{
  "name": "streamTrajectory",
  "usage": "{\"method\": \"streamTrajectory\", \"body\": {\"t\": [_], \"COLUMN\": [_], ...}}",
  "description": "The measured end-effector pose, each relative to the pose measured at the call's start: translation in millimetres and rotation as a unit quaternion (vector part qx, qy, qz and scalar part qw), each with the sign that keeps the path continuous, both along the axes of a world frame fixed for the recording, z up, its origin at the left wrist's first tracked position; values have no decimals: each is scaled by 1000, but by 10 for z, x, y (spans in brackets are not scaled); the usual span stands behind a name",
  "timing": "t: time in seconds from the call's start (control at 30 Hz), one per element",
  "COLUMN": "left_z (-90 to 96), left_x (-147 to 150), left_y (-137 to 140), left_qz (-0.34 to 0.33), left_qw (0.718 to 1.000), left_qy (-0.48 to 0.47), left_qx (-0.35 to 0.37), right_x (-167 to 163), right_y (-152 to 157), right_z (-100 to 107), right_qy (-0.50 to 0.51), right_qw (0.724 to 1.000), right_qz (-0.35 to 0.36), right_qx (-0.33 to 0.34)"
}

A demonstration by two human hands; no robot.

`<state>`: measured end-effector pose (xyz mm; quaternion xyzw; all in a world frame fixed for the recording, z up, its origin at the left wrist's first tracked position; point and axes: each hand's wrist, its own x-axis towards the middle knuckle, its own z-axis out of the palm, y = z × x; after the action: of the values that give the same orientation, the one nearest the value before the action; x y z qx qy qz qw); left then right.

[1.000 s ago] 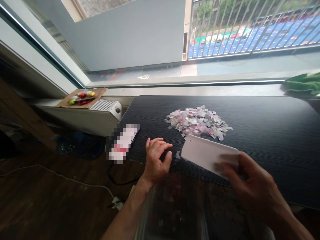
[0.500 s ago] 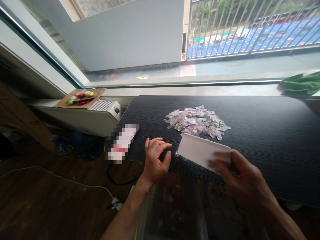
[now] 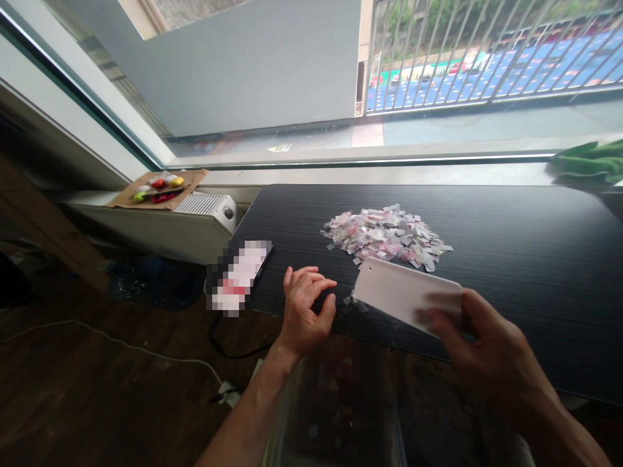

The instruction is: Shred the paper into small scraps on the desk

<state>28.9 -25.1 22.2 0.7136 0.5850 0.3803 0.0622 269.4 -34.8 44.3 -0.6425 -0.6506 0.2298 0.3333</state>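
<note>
In the head view, my right hand (image 3: 479, 340) grips one end of a flat white plate (image 3: 406, 295) with a small hole at its far corner. The plate's long lower edge tilts over the front part of the black table (image 3: 530, 259). A few loose scraps (image 3: 359, 303) lie by the plate's left end. Behind it spreads a heap of small white and pinkish paper-like scraps (image 3: 384, 233). My left hand (image 3: 307, 305) hovers at the table's front edge, fingers bent, thumb apart, nothing in it.
Below the table edge stands a clear bin (image 3: 398, 428) with some scraps inside. A blurred-out phone-like object (image 3: 243, 275) lies on the table's left end. Farther left is a radiator (image 3: 207, 220) bearing cardboard (image 3: 124, 194). A green cloth (image 3: 591, 162) rests on the sill.
My right hand has moved the white plate slightly to the right, uncovering more of the loose scraps at its left end. My left hand has hardly moved.
</note>
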Motion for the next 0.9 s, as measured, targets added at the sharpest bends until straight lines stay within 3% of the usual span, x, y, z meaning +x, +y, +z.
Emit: {"method": "streamTrajectory", "body": {"t": [0.57,0.9], "left_z": [-11,-4], "left_x": [-21,-17], "left_y": [11,6], "left_qz": [-3,-3], "left_qw": [1000,1000], "left_qy": [-3,-1], "left_qx": [3,3], "right_x": [93,59], "right_y": [-9,51], "right_z": [0,18], "right_qy": [9,70], "right_qw": [999,996], "right_qz": [-32,-12], "right_qx": [7,-50]}}
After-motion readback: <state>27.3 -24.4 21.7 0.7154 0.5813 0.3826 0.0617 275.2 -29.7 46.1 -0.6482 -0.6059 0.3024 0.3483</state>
